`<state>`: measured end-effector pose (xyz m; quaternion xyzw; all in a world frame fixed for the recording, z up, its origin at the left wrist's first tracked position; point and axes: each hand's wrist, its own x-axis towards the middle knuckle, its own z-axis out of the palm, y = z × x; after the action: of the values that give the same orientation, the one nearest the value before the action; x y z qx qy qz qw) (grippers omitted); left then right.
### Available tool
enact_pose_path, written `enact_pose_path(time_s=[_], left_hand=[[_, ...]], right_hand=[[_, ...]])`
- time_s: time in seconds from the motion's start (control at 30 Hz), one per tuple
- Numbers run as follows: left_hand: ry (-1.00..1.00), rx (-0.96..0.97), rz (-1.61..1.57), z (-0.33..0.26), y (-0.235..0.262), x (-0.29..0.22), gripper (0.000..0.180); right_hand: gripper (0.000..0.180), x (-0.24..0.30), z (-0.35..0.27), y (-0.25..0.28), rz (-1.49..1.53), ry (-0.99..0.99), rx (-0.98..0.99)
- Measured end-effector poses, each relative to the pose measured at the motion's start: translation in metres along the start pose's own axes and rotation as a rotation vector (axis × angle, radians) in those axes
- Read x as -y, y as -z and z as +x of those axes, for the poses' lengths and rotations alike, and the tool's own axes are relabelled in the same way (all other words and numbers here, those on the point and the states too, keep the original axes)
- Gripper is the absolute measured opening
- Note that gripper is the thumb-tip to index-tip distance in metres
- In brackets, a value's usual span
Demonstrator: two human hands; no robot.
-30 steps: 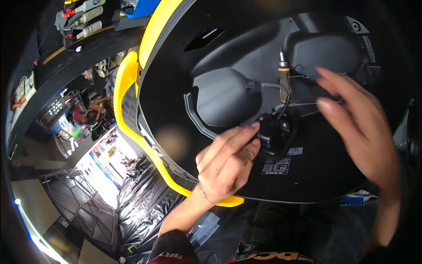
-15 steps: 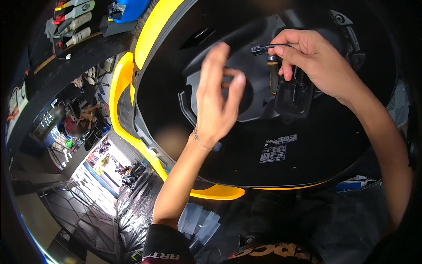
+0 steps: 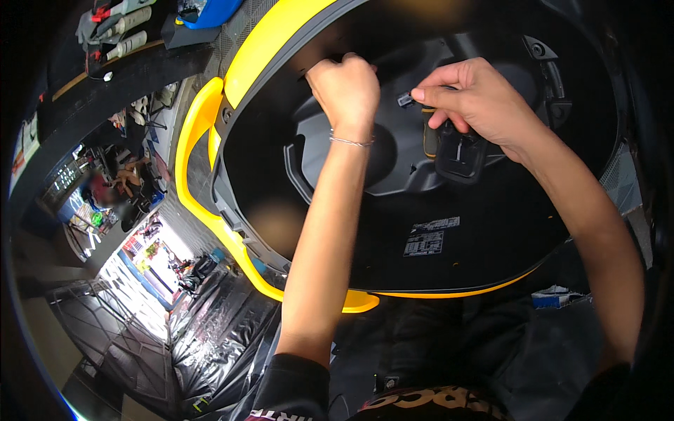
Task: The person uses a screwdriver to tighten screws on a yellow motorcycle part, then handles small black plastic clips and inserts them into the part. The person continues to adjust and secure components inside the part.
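A small black wire connector (image 3: pixel 405 99) is pinched between the thumb and fingers of my right hand (image 3: pixel 481 98). Just beneath that hand stands a black-and-tan tool handle (image 3: pixel 430 144), probably a screwdriver's, with its upper part hidden. Beside the handle is a black rectangular recess or cover (image 3: pixel 460 172). My left hand (image 3: pixel 347 91) is curled against the far left wall of the deep black storage compartment (image 3: pixel 330 245); its fingertips are hidden, so whatever they grip cannot be made out. Yellow body panels (image 3: pixel 200 140) of what looks like a scooter surround the compartment.
A printed label (image 3: pixel 428 238) is on the compartment's near inner wall. Bottles (image 3: pixel 126 45) and a blue container (image 3: pixel 210 14) sit on a shelf at the upper left. Crinkled black sheeting (image 3: pixel 217 358) covers the lower left. A blue-and-white packet (image 3: pixel 554 298) lies at the right.
My left hand has moved up and forward to the compartment's far left wall, its fingers going from spread to curled. The right hand keeps the connector and has shifted slightly nearer and left.
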<state>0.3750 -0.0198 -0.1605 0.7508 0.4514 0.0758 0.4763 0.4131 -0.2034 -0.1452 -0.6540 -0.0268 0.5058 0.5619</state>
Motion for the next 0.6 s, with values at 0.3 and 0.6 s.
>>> enact_pose_path(time_s=[0.3, 0.6], left_hand=[[-0.153, -0.007, 0.247, -0.008, 0.013, 0.015, 0.017], [-0.38, 0.165, 0.336, -0.026, 0.025, 0.007, 0.03]], right_hand=[[0.023, -0.005, 0.032, -0.03, 0.388, 0.046, 0.045], [0.022, -0.024, 0.058, -0.053, 0.006, 0.4, -0.193]])
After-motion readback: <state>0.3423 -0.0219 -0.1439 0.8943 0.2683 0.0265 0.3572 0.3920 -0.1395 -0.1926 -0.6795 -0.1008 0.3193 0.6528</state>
